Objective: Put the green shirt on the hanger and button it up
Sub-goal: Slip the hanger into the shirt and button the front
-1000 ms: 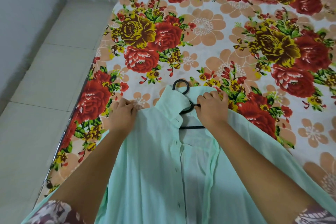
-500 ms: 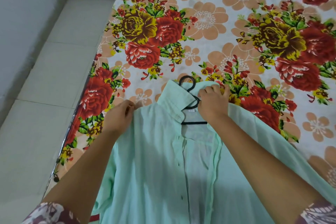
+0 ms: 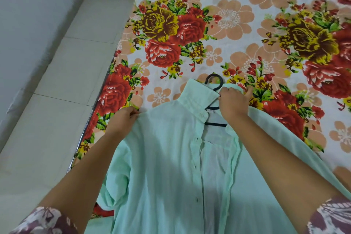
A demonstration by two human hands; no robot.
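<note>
The pale green shirt (image 3: 167,157) lies front-up on the flowered bed, its placket open and unbuttoned down the middle. A black hanger (image 3: 215,81) sits inside the collar; its hook pokes out above and its bar shows in the open neck. My left hand (image 3: 125,121) pinches the shirt's left shoulder seam. My right hand (image 3: 232,100) grips the right side of the collar over the hanger's neck. Small dark buttons run along the left front edge.
The bed's flowered sheet (image 3: 237,24) spreads to the back and right. The bed's left edge (image 3: 98,104) drops to a pale tiled floor (image 3: 57,100), with a grey wall (image 3: 28,24) further left. Patterned sleeves show at the bottom corners.
The shirt and hanger have shifted slightly away from me on the bed. Both hands keep their hold, the left now drawing the shoulder fabric outward.
</note>
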